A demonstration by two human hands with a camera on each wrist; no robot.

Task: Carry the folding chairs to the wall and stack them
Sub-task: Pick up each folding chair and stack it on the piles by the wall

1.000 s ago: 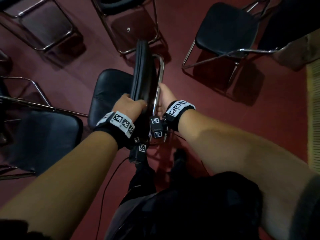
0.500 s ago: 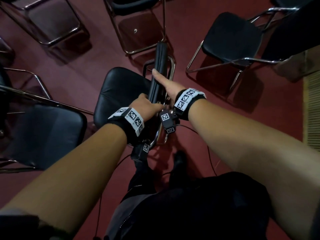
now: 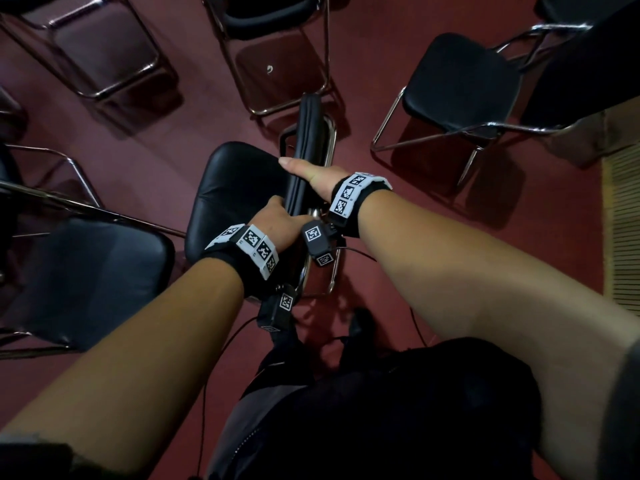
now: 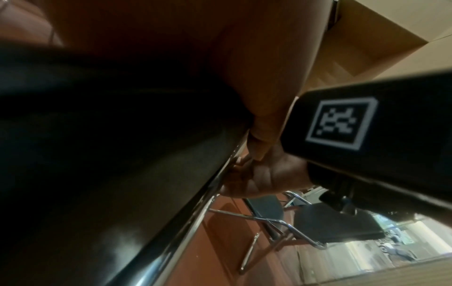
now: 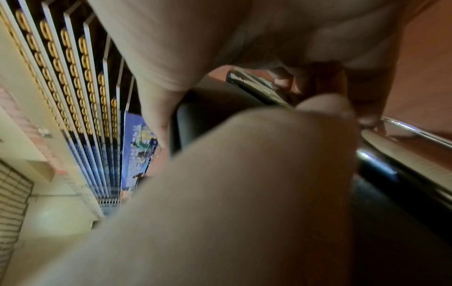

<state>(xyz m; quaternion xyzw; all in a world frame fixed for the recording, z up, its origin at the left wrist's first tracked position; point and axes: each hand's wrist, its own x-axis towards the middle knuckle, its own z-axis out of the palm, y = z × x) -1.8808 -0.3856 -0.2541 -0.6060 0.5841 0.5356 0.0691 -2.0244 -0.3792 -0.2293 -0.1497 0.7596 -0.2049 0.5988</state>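
I have the folded chair [image 3: 306,157] at centre frame, edge-on over the red floor [image 3: 214,109]. My left hand [image 3: 277,220] is wrapped around its near end. My right hand [image 3: 311,173] lies on the pad with thumb straight; the wrist view shows its fingers [image 5: 318,81] curled at the chrome tube [image 5: 254,87]. It should handle as stiff and fairly heavy, with slick tubing, so I'd grip the frame rather than the soft vinyl. Open chairs [image 3: 460,81] ring the frame.
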